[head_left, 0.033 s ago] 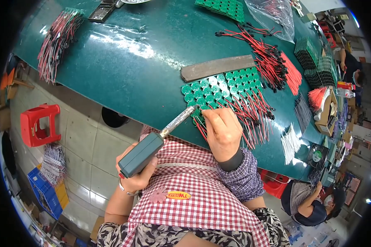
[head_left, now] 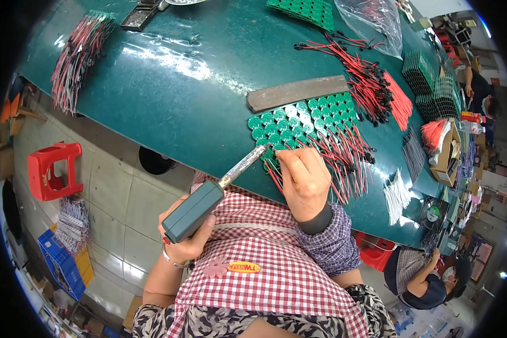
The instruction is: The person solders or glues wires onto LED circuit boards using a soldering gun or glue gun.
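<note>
My left hand (head_left: 188,228) is wrapped round the dark green handle of a soldering iron (head_left: 196,212). Its metal barrel slants up and right, with the tip at the near left part of a panel of round green circuit boards (head_left: 273,128). Close beside the tip, my right hand (head_left: 305,180) is closed in a pinch on a thin wire, mostly hidden by the fingers. Red, black and white wires (head_left: 349,160) hang from the panel's near rows toward the table edge. A flat grey-brown bar (head_left: 298,93) lies along the panel's far side.
Loose red and black wires (head_left: 366,84) lie beyond the panel to the right, near white wires (head_left: 397,196) and stacked green boards (head_left: 419,73). A wired panel (head_left: 83,56) rests at far left. A red stool (head_left: 55,170) stands on the floor. Other people (head_left: 425,276) sit at right.
</note>
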Demonstrator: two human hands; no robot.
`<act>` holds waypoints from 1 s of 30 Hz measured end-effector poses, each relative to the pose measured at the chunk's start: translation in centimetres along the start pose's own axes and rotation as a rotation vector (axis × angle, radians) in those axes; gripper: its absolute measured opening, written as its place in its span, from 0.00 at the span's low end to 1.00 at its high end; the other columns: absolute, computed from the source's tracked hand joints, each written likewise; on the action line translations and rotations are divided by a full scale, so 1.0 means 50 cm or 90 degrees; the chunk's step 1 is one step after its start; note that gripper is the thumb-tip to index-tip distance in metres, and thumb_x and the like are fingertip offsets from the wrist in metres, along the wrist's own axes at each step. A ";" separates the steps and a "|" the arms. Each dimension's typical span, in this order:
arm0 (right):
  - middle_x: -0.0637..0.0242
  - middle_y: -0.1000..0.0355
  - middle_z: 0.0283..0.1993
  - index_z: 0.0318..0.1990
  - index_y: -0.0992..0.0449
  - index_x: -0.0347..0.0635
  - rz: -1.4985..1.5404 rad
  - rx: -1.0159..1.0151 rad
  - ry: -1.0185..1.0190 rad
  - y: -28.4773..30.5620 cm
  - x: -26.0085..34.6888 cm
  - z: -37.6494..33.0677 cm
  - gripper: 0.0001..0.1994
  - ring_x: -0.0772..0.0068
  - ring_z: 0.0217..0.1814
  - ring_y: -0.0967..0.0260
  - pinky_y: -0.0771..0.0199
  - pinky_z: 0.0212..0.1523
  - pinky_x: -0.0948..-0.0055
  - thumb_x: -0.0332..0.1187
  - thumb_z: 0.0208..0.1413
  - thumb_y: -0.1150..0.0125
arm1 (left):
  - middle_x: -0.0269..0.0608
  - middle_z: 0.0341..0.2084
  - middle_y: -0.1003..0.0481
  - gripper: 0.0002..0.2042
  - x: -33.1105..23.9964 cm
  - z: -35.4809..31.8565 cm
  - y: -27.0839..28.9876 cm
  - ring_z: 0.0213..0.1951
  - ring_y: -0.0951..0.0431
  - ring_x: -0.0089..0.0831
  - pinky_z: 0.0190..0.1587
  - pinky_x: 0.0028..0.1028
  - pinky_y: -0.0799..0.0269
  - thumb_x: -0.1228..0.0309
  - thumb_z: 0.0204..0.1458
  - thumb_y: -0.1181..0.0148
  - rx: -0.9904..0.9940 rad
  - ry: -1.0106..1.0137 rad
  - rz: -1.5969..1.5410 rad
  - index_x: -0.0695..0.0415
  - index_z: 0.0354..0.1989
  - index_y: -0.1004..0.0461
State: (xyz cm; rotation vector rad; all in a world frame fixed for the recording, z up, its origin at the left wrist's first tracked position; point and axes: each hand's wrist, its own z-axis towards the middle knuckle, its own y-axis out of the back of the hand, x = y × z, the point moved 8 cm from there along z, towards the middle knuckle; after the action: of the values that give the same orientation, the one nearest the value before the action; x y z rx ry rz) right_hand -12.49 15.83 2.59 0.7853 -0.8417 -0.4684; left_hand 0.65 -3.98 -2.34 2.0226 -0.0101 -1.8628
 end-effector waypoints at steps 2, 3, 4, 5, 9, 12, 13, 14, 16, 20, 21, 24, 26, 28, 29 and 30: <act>0.60 0.31 0.30 0.37 0.23 0.34 0.002 0.002 -0.004 -0.002 0.000 0.000 0.11 0.60 0.32 0.32 0.29 0.31 0.65 0.16 0.43 0.36 | 0.49 0.29 0.23 0.13 0.000 -0.001 -0.001 0.27 0.21 0.37 0.31 0.28 0.25 0.81 0.36 0.34 0.004 -0.020 0.022 0.67 0.35 0.21; 0.60 0.31 0.31 0.37 0.24 0.34 0.003 -0.001 -0.003 -0.002 0.000 0.001 0.11 0.59 0.32 0.32 0.29 0.31 0.65 0.16 0.43 0.36 | 0.49 0.29 0.23 0.13 0.001 0.000 -0.002 0.27 0.21 0.37 0.31 0.28 0.25 0.81 0.36 0.34 0.004 -0.020 0.021 0.67 0.35 0.21; 0.60 0.31 0.31 0.37 0.24 0.34 0.005 -0.004 -0.002 -0.002 0.001 0.001 0.11 0.59 0.32 0.31 0.29 0.32 0.64 0.16 0.43 0.36 | 0.49 0.29 0.23 0.13 0.002 0.000 -0.003 0.27 0.21 0.38 0.32 0.28 0.25 0.81 0.36 0.34 0.005 -0.016 0.007 0.67 0.35 0.21; 0.60 0.31 0.31 0.37 0.24 0.34 0.005 -0.004 -0.002 -0.002 0.001 0.002 0.11 0.59 0.32 0.31 0.29 0.32 0.64 0.16 0.43 0.36 | 0.49 0.29 0.22 0.13 0.004 0.001 -0.004 0.28 0.20 0.38 0.33 0.29 0.24 0.81 0.36 0.34 0.006 -0.011 -0.007 0.67 0.35 0.21; 0.59 0.30 0.32 0.37 0.24 0.34 0.023 -0.016 -0.018 -0.001 -0.002 0.000 0.11 0.57 0.33 0.31 0.29 0.33 0.63 0.15 0.44 0.37 | 0.49 0.29 0.22 0.14 0.006 0.001 -0.006 0.28 0.20 0.38 0.33 0.29 0.25 0.81 0.36 0.34 0.015 -0.020 -0.001 0.67 0.35 0.21; 0.59 0.30 0.32 0.37 0.24 0.34 0.032 -0.028 -0.036 0.002 -0.004 -0.001 0.11 0.57 0.34 0.31 0.29 0.34 0.63 0.15 0.44 0.37 | 0.49 0.28 0.22 0.13 0.005 0.002 -0.007 0.28 0.20 0.38 0.33 0.29 0.25 0.81 0.36 0.34 0.014 -0.014 -0.011 0.67 0.35 0.21; 0.59 0.30 0.32 0.37 0.24 0.34 0.033 -0.030 -0.046 0.002 -0.006 0.000 0.11 0.57 0.34 0.31 0.29 0.34 0.63 0.15 0.44 0.37 | 0.48 0.28 0.23 0.13 0.004 0.003 -0.007 0.28 0.21 0.38 0.33 0.29 0.25 0.81 0.36 0.34 0.015 -0.017 -0.013 0.68 0.35 0.21; 0.59 0.30 0.32 0.37 0.24 0.34 0.033 -0.030 -0.046 0.002 -0.006 0.000 0.11 0.57 0.34 0.31 0.29 0.34 0.63 0.15 0.44 0.37 | 0.48 0.28 0.23 0.13 0.004 0.004 -0.007 0.28 0.21 0.38 0.33 0.29 0.25 0.81 0.36 0.34 0.016 -0.020 -0.015 0.68 0.35 0.21; 0.59 0.30 0.31 0.37 0.25 0.34 0.020 -0.021 -0.042 -0.002 -0.006 0.002 0.10 0.57 0.33 0.32 0.30 0.33 0.63 0.16 0.45 0.37 | 0.48 0.28 0.23 0.13 0.004 0.004 -0.008 0.28 0.21 0.38 0.32 0.29 0.25 0.81 0.36 0.34 0.018 -0.031 -0.009 0.68 0.35 0.21; 0.59 0.31 0.31 0.37 0.25 0.34 0.009 -0.018 -0.039 -0.006 -0.006 0.001 0.10 0.57 0.33 0.33 0.31 0.32 0.62 0.16 0.45 0.37 | 0.48 0.29 0.23 0.12 -0.028 0.020 -0.011 0.28 0.21 0.38 0.32 0.29 0.25 0.82 0.36 0.34 0.018 -0.084 0.018 0.67 0.33 0.22; 0.59 0.32 0.31 0.37 0.25 0.34 0.005 -0.018 -0.036 -0.006 -0.006 0.001 0.11 0.57 0.32 0.33 0.31 0.32 0.62 0.16 0.44 0.37 | 0.48 0.29 0.23 0.12 -0.028 0.020 -0.012 0.28 0.21 0.38 0.32 0.29 0.25 0.82 0.36 0.34 0.018 -0.084 0.018 0.67 0.33 0.22; 0.59 0.32 0.31 0.37 0.25 0.34 -0.002 -0.018 -0.033 -0.006 -0.005 0.002 0.11 0.56 0.32 0.33 0.31 0.32 0.62 0.16 0.44 0.37 | 0.47 0.28 0.23 0.12 -0.026 0.024 -0.015 0.28 0.21 0.38 0.31 0.29 0.26 0.82 0.36 0.34 0.024 -0.066 -0.002 0.67 0.33 0.23; 0.59 0.33 0.30 0.37 0.25 0.34 -0.005 -0.017 -0.032 -0.005 -0.003 0.003 0.11 0.56 0.32 0.34 0.31 0.32 0.62 0.16 0.44 0.37 | 0.47 0.28 0.23 0.11 -0.035 0.029 -0.017 0.28 0.21 0.37 0.31 0.29 0.26 0.82 0.37 0.34 0.030 -0.080 0.000 0.67 0.33 0.23; 0.59 0.33 0.30 0.37 0.25 0.34 -0.005 -0.016 -0.032 -0.006 -0.002 0.003 0.11 0.57 0.32 0.34 0.31 0.32 0.63 0.16 0.44 0.36 | 0.47 0.28 0.23 0.11 -0.040 0.033 -0.018 0.27 0.21 0.37 0.31 0.28 0.26 0.82 0.38 0.34 0.029 -0.081 0.003 0.67 0.33 0.23; 0.59 0.33 0.30 0.37 0.25 0.34 -0.005 -0.016 -0.032 -0.005 -0.002 0.003 0.11 0.57 0.32 0.34 0.31 0.32 0.63 0.16 0.44 0.36 | 0.47 0.27 0.23 0.11 -0.041 0.034 -0.017 0.27 0.21 0.36 0.31 0.28 0.26 0.82 0.38 0.34 0.027 -0.082 0.005 0.67 0.33 0.23; 0.59 0.33 0.30 0.37 0.25 0.34 -0.009 -0.013 -0.033 -0.005 -0.001 0.003 0.11 0.57 0.32 0.34 0.31 0.32 0.63 0.16 0.43 0.36 | 0.47 0.27 0.23 0.11 -0.040 0.034 -0.017 0.27 0.21 0.36 0.31 0.28 0.26 0.82 0.38 0.34 0.027 -0.082 0.006 0.67 0.33 0.23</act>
State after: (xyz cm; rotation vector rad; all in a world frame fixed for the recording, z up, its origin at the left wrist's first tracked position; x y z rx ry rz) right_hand -12.68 15.63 2.43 0.7630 -0.8783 -0.5105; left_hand -1.44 -3.12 -0.75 1.9228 -0.0941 -2.0000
